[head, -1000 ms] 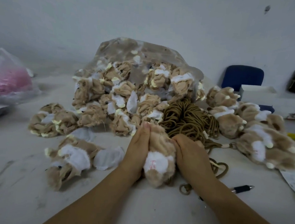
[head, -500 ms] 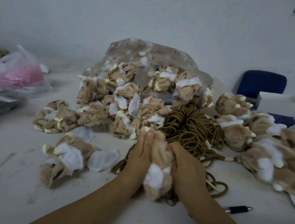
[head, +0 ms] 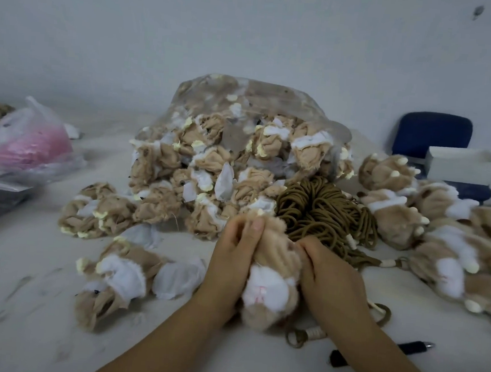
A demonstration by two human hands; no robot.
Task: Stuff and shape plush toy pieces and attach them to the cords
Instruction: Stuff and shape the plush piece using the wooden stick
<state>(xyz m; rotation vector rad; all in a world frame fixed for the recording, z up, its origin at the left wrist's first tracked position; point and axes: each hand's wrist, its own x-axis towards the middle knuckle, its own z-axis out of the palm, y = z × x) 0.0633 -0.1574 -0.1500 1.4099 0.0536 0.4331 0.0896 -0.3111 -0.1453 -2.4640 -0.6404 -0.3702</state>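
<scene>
Hands meet at the middle of the white table [head: 36, 331], both wrapped round 1 tan plush toy piece [head: 273, 261] with a white patch facing up. The left hand [head: 232, 261] grips its left flank, fingers curled and thumb pressed up near the top. The right hand [head: 329, 268] clasps the opposite flank, fingers tucked into the fur. Just beyond the right hand lies a bundle of brown cords [head: 324, 209], and a looped cord end [head: 297, 336] pokes out from under the piece, near the right wrist. Beyond the left hand a clear bag [head: 260, 99] spills limp, unstuffed pieces, and 1 more unstuffed piece [head: 119, 278] lies to the left of that hand. Stuffed pieces [head: 440, 230] are heaped well out past the right hand. A black pen [head: 413, 346] rests beside the right forearm.
</scene>
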